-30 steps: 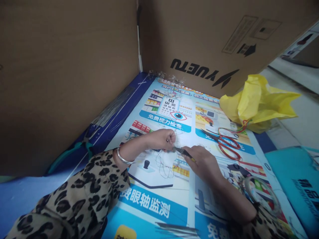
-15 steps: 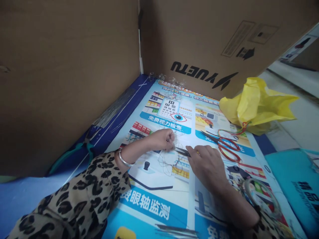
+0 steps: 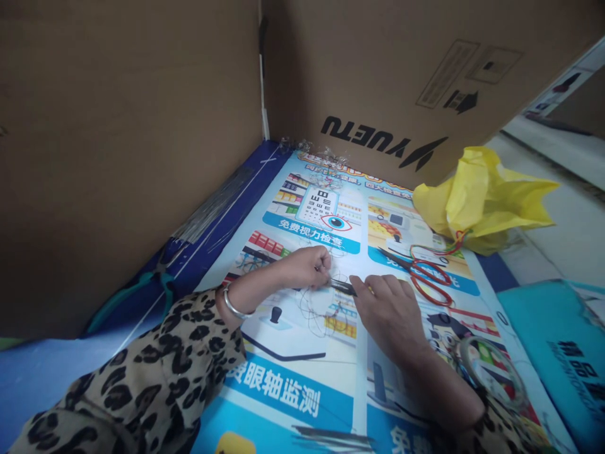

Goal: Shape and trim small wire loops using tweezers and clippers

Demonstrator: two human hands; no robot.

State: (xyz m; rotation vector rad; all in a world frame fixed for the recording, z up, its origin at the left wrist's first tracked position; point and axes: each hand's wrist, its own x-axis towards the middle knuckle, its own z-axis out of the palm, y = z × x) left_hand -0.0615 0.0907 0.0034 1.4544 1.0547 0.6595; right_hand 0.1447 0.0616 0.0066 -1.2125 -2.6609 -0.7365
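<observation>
Fingers wrapped tight, my right hand [image 3: 390,312] grips a small pair of pliers [image 3: 344,287] whose dark, narrow jaws point left. The jaw tips reach the fingertips of my left hand [image 3: 309,266], which is pinched closed over thin wire. What exactly lies between those fingers is too small to see well. A loose figure of bent thin wire [image 3: 314,318] spreads over the poster just below both hands. To the right of my right hand lie red-handled scissors [image 3: 428,280], their blades apart.
Cardboard walls [image 3: 142,126] stand left and behind. A yellow bag [image 3: 482,195] and a turquoise pouch [image 3: 551,340] lie right, with a tape roll [image 3: 491,372]. Teal-handled pliers [image 3: 163,284] and straight wires [image 3: 212,205] lie left. Dark strips [image 3: 331,438] sit in front on the poster [image 3: 283,391].
The whole view has shifted slightly to the left. Both hands keep nearly the same pose, with the pliers' jaws still at the left fingertips.
</observation>
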